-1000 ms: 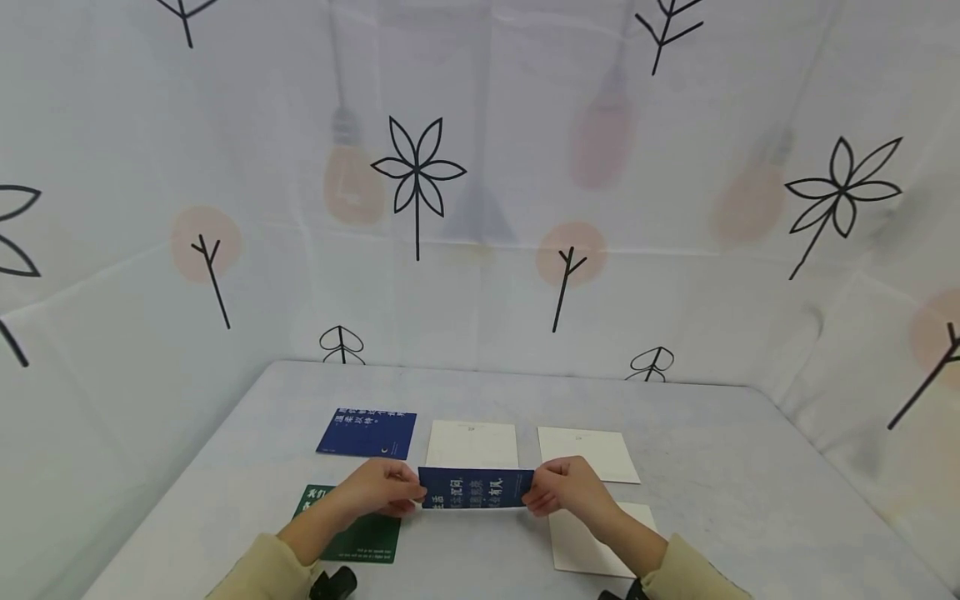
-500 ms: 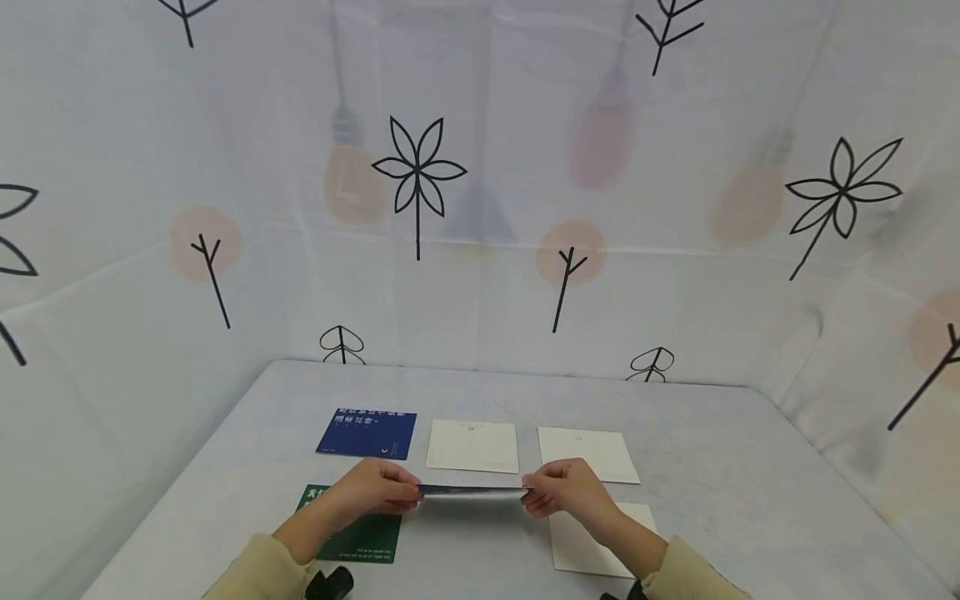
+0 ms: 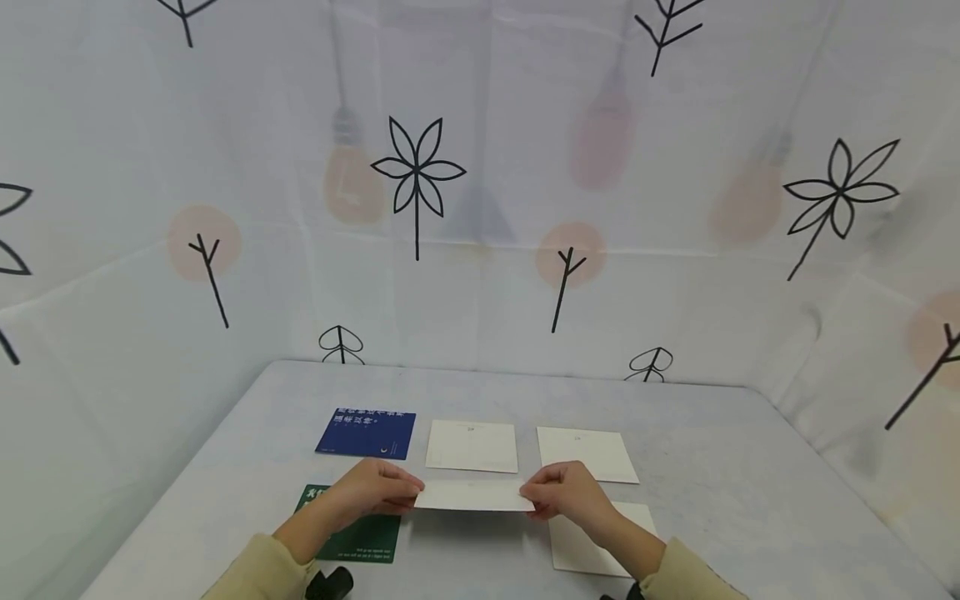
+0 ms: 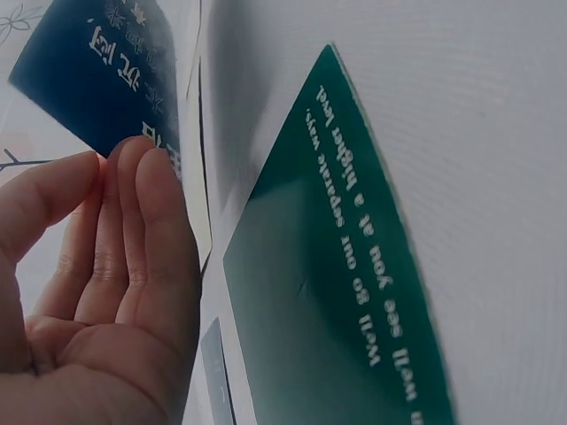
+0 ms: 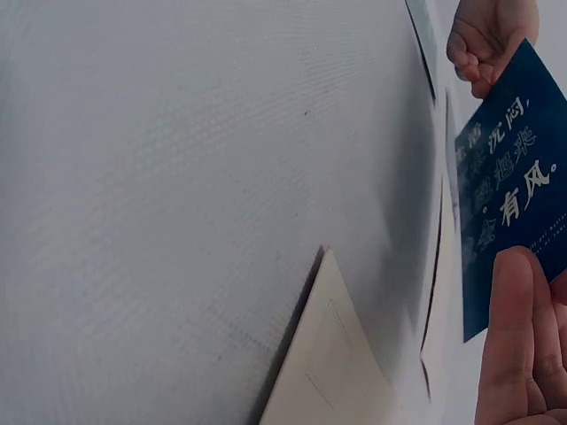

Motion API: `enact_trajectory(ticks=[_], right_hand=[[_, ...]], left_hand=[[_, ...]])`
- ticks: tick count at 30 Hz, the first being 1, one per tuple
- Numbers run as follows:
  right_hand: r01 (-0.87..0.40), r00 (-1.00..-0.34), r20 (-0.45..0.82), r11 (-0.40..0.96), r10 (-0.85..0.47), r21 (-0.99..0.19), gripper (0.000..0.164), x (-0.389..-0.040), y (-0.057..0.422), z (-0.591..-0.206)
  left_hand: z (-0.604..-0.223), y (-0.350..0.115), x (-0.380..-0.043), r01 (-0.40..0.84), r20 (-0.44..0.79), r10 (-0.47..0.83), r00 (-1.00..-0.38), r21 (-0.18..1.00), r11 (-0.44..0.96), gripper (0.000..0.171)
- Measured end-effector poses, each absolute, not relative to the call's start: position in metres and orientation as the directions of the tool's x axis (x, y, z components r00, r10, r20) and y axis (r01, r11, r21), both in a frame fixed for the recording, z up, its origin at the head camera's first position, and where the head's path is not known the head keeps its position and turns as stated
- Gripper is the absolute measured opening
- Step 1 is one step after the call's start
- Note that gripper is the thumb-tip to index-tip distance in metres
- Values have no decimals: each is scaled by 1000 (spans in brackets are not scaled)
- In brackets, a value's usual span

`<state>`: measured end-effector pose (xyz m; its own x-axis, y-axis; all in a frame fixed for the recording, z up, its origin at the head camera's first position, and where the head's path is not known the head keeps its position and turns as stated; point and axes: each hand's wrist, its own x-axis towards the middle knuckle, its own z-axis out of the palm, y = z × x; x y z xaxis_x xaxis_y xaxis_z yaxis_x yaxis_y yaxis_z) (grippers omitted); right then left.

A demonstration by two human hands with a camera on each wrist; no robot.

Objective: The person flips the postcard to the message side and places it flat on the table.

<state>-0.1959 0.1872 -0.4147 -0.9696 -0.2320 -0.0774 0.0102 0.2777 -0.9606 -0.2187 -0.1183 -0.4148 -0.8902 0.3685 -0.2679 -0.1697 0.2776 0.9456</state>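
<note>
A postcard (image 3: 472, 496) is held up over the middle of the table, its cream side toward the head camera. In the right wrist view the same postcard (image 5: 509, 190) shows its dark blue side with pale Chinese lettering. My left hand (image 3: 378, 487) pinches its left edge between thumb and fingers. At the opposite edge my right hand (image 3: 566, 496) pinches it likewise. Beneath my left hand lies a green postcard (image 3: 360, 537), partly hidden by that hand and wrist. A cream card (image 3: 588, 546) lies under my right forearm, partly covered.
Behind the hands, a blue postcard (image 3: 367, 433), a cream card (image 3: 472, 446) and another cream card (image 3: 588, 454) lie in a row on the pale table (image 3: 697, 467). A patterned cloth (image 3: 480, 317) hangs behind the table.
The held postcard has turned over between my hands: its blue printed face showed first, then its thin edge, and now its cream side. Both hands stay in nearly the same place.
</note>
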Motion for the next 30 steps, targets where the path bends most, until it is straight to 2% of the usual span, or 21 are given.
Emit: enact_trajectory(ticks=[10,20,25,30], right_hand=[[41,-969,-107,279,-224,-959,23,-197,187,-423],[47,-967,-113,278,-228,-960,57,-195,185,-423],[51,-964,-116,264,-240,-963,61,-194,184,-423],[62,-963,-129,270,-236,-961,61,-193,182,-424]], left_hand=[[-417,-117,-218,-128,-255,367,-895,933,337,21],[-419,-114,-218,-166,-289,319,-903,917,363,41],[-419,-113,-218,-177,-299,301,-905,911,372,48],[-418,-112,-216,-168,-294,300,-908,909,381,49]])
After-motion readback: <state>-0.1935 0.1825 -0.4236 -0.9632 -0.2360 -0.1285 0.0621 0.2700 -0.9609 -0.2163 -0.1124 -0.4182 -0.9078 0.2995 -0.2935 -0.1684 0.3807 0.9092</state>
